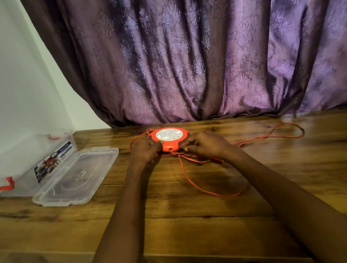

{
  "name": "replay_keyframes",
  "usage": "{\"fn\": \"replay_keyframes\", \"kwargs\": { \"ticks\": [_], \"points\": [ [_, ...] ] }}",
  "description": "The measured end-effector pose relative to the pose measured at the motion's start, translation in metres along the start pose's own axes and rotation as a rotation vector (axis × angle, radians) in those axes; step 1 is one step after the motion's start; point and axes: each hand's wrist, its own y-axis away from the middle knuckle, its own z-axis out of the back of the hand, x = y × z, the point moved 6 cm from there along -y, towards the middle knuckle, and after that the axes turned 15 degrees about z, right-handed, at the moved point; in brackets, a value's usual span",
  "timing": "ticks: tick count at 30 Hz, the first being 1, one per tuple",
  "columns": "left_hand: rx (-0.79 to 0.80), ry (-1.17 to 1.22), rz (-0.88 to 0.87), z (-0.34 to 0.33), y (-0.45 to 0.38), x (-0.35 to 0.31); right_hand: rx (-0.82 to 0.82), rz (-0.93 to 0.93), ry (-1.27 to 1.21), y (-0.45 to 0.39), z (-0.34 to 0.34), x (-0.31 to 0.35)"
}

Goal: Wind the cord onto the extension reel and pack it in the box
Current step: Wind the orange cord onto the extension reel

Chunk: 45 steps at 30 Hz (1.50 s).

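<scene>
My left hand (146, 150) and right hand (207, 145) gripped the extension reel (170, 139) near the table's (178, 217) far edge; orange cord (214, 192) sprawled loose around it. Left of it, the clear box (41, 159) sat open, lid (76, 177) alongside.

A single head-worn wide-angle view is provided, directed forward and down over a wooden table (199, 215) from its near edge. Both forearms are seen reaching away from the lens; a curtain (202, 52) fills the far background, with edges visibly bowed
</scene>
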Motion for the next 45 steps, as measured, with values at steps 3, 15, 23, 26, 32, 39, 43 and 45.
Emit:
{"fn": "replay_keyframes", "kwargs": {
  "ticks": [3, 15, 23, 26, 32, 39, 43, 45],
  "points": [
    [-0.031, 0.059, 0.090, 0.002, -0.001, 0.009, 0.044, 0.028, 0.202, -0.014, -0.010, 0.010],
    [0.289, 0.474, 0.160, -0.027, -0.003, -0.015, -0.119, 0.265, 0.419, -0.024, -0.002, 0.029],
    [0.259, 0.515, -0.041, -0.044, 0.015, -0.042, -0.381, 0.157, 0.289, -0.030, 0.032, 0.011],
    [0.294, 0.482, -0.039, -0.048, 0.018, -0.041, -0.365, 0.098, 0.231, -0.027, 0.029, 0.002],
    [0.453, 0.443, -0.044, -0.046, 0.011, -0.035, -0.283, 0.015, 0.190, -0.026, 0.029, -0.009],
    [0.450, 0.397, -0.163, -0.047, -0.004, -0.026, -0.390, -0.212, -0.150, -0.031, 0.021, -0.041],
    [0.414, 0.380, -0.194, -0.052, -0.011, -0.025, -0.227, -0.403, -0.372, -0.024, 0.000, -0.061],
    [0.390, 0.397, -0.190, -0.053, -0.013, -0.027, -0.231, -0.417, -0.419, -0.021, -0.001, -0.068]
  ]
}}
